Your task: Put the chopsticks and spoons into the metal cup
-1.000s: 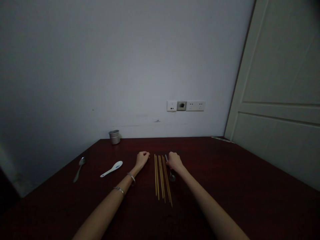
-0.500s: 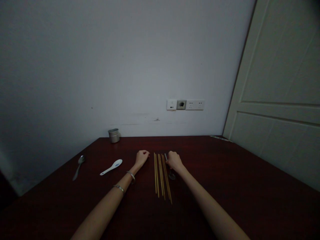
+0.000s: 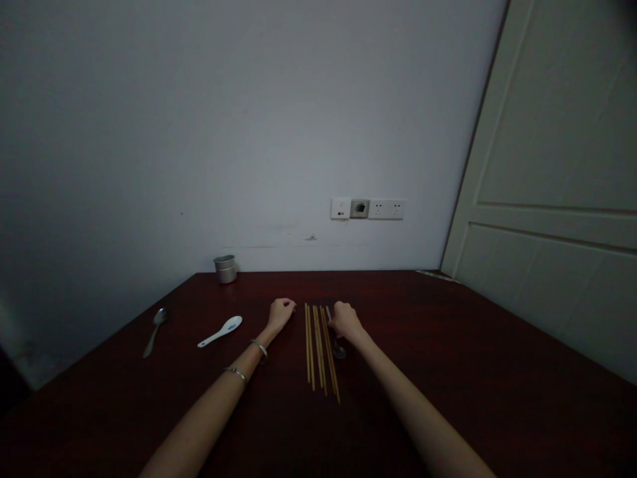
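Several wooden chopsticks [image 3: 318, 348] lie roughly side by side on the table, between my two hands. Left of them, my left hand [image 3: 282, 313] rests on its side with fingers curled in, and nothing shows in it. On the other side, my right hand [image 3: 346, 320] is closed on a metal spoon [image 3: 339, 352] lying along the rightmost chopsticks. The spoon's bowl points toward me, its handle tip sticks out beyond my fingers, and its middle is hidden by them.
A white ceramic spoon [image 3: 220, 332] lies to the left of my left arm, and another metal spoon [image 3: 155, 332] farther left. A metal cup [image 3: 225, 269] stands at the table's back left corner. A thin flat strip [image 3: 438, 275] lies at the back right. Behind the table [image 3: 478, 365] is a wall.
Both hands keep nearly the same place and pose. The whole view has shifted very slightly; the chopsticks and spoons lie as before.
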`<move>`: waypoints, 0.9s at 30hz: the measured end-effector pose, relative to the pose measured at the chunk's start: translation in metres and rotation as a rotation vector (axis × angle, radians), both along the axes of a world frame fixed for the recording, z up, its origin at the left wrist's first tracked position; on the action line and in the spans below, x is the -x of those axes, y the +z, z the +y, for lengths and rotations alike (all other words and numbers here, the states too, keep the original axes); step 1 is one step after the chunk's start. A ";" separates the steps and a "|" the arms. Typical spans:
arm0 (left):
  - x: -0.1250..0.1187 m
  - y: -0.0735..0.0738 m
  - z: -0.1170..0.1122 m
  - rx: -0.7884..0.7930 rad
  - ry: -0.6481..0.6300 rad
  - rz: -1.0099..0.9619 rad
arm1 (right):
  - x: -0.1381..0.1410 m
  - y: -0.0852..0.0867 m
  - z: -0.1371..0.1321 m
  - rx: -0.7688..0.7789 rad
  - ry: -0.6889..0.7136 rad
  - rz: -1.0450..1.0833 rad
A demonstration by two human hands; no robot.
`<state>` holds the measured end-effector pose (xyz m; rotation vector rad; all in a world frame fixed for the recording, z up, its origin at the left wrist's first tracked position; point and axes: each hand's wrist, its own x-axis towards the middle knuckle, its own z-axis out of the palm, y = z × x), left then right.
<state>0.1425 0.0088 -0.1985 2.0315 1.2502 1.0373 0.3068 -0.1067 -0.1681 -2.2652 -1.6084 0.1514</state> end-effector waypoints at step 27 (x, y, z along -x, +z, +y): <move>0.001 -0.001 0.008 0.083 -0.026 0.003 | -0.102 -0.059 -0.009 -0.124 0.038 -0.271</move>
